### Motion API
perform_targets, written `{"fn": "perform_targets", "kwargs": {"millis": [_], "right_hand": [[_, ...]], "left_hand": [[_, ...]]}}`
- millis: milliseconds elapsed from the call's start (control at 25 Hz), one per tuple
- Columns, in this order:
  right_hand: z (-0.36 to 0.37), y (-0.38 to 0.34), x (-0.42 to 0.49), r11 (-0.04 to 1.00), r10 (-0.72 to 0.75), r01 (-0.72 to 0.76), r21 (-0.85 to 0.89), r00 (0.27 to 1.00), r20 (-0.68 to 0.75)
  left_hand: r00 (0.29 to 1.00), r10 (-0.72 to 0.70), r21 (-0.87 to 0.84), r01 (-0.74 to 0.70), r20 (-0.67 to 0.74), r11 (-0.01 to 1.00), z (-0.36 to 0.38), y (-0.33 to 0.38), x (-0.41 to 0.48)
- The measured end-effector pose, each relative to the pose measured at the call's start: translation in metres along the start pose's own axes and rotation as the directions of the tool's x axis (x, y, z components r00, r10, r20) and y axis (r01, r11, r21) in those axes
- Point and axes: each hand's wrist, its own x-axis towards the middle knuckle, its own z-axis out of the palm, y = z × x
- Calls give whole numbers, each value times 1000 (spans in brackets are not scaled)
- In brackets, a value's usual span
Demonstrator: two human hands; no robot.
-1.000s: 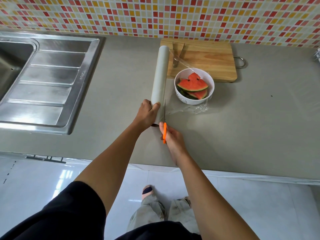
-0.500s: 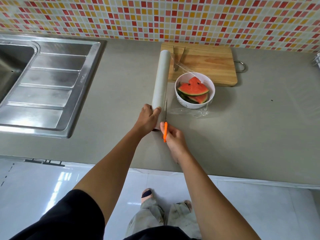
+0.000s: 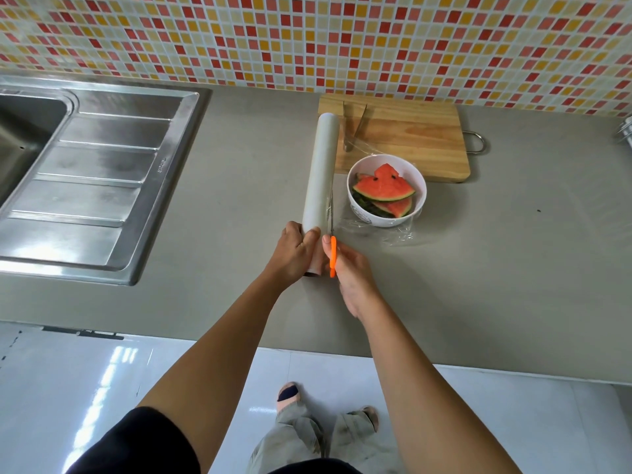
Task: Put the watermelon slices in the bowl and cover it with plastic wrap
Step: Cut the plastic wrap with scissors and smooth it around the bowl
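1. The grey countertop (image 3: 496, 254) runs the full width of the view, matt and plain, and its front edge stands above a glossy white floor (image 3: 85, 388) that mirrors the light
2. Behind the counter the wall (image 3: 307, 39) is a mosaic of small red, orange, yellow and cream tiles
3. A stainless steel sink (image 3: 102, 186) is set into the counter at the left, with the basin at the far left and a ribbed drainboard beside it
4. A wooden cutting board (image 3: 410, 138) lies at the back near the wall, with a metal loop handle at its right end; metal tongs (image 3: 355, 126) rest on its left part
5. The white bowl (image 3: 383, 222) stands on the counter just in front of the board, and the watermelon slices (image 3: 384, 186) lie inside it, red flesh up and green rinds low
6. Clear film (image 3: 396, 236) reaches from the roll across to the bowl and lies crumpled on the counter at the bowl's near side
7. The roll of plastic wrap (image 3: 323, 172) lies on the counter just left of the bowl, pointing away from the person, with its far end beside the board's left edge
8. The left hand (image 3: 297, 253) grips the roll's near end, fingers curled over the top
9. The right hand (image 3: 352, 268) is wrapped round the orange-handled cutter (image 3: 332, 256), whose thin blade points away along the roll's right side at the film; it may be scissors or a knife, the view is too fine to tell
10. Below the counter edge, the person's feet and light trousers show on the floor
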Motion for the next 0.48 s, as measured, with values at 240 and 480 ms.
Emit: {"fn": "perform_targets", "kwargs": {"millis": [240, 480], "right_hand": [[-1, 0, 11, 999, 17, -16, 31, 1000, -17], [0, -10, 21, 998, 28, -27, 48, 999, -29]], "left_hand": [[1000, 3, -10, -3, 18, 1000, -1, -2, 0], [998, -6, 32, 4, 54, 999, -1, -9, 0]]}}
